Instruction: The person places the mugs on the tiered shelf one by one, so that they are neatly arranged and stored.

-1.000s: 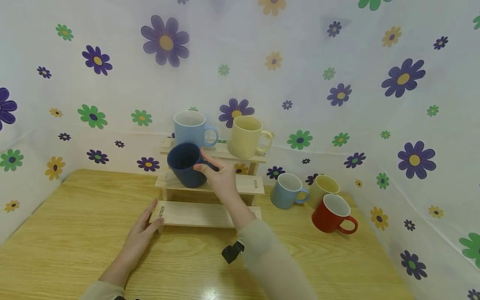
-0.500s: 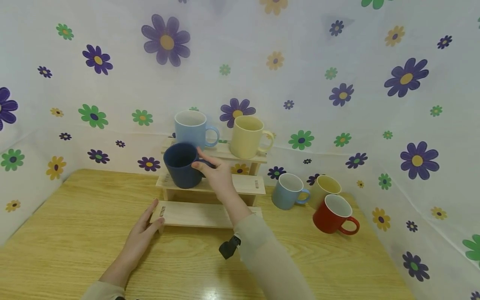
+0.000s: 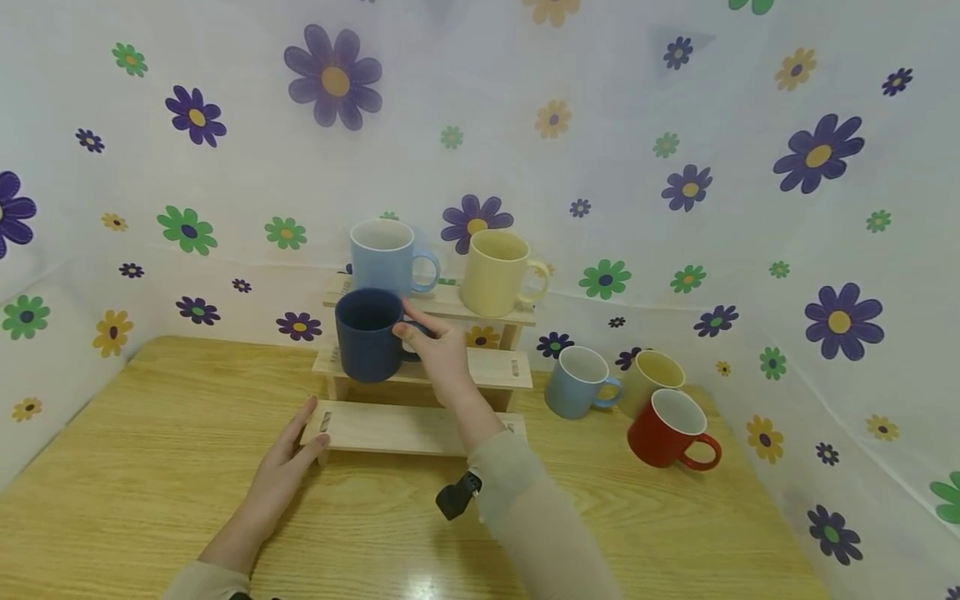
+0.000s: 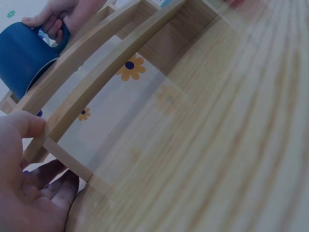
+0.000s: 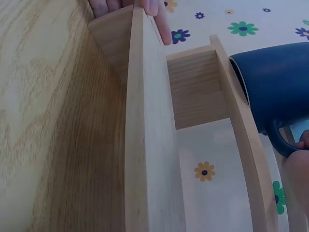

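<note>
My right hand (image 3: 442, 357) pinches the handle of a dark blue mug (image 3: 369, 342). The mug stands nearly upright over the left end of the middle step of a three-step wooden shelf (image 3: 397, 429). Its base overlaps that step's front edge in the head view and lies right at the board in the right wrist view (image 5: 270, 82). At the lowest step's left end, my left hand (image 3: 281, 467) grips the shelf. The left wrist view shows its thumb (image 4: 31, 124) on the board and its other fingers curled by the side panel.
On the top step stand a light blue mug (image 3: 381, 262) and a pale yellow mug (image 3: 495, 275). Right of the shelf, another light blue mug (image 3: 576, 387), a yellow mug (image 3: 637, 385) and a red mug (image 3: 660, 437) stand close together on the wooden table (image 3: 375, 525).
The dark blue mug first shifts left, then slightly right and toward me, and its tilt lessens. My right hand moves with it, while my left hand stays on the shelf.
</note>
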{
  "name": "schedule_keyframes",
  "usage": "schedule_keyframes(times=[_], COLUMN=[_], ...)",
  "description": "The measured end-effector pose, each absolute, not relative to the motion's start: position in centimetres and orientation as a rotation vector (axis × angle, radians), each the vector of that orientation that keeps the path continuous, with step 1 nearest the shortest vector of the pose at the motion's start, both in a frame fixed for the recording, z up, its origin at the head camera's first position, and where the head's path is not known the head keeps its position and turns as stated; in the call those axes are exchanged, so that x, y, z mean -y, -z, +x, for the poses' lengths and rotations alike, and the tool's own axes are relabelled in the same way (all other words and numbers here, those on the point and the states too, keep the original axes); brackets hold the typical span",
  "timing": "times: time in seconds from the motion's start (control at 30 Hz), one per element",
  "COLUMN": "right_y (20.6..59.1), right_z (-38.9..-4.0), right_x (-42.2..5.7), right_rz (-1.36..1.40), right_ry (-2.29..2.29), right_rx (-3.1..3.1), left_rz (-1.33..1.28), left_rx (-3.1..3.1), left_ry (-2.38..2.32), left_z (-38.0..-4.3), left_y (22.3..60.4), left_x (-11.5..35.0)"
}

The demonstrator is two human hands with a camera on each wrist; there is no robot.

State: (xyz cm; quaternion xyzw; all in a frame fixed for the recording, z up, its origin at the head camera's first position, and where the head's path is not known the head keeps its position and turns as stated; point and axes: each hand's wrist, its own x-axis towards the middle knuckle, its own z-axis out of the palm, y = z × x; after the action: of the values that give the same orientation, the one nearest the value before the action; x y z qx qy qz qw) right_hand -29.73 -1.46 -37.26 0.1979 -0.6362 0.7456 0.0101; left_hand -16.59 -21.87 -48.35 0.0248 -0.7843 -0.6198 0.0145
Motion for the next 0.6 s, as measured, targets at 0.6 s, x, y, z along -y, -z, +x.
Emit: schedule_keyframes(times=[0.6], right_y=[36.94], right_z=[-29.67], right_x=[0.61], right_rz=[0.723], right_ry=[-2.242], right_rx=[2.125], left_rz=[0.086], left_rx=[2.450], left_ry=[1.944], left_z=[-16.58], left_y=[48.17], left_x=[21.94])
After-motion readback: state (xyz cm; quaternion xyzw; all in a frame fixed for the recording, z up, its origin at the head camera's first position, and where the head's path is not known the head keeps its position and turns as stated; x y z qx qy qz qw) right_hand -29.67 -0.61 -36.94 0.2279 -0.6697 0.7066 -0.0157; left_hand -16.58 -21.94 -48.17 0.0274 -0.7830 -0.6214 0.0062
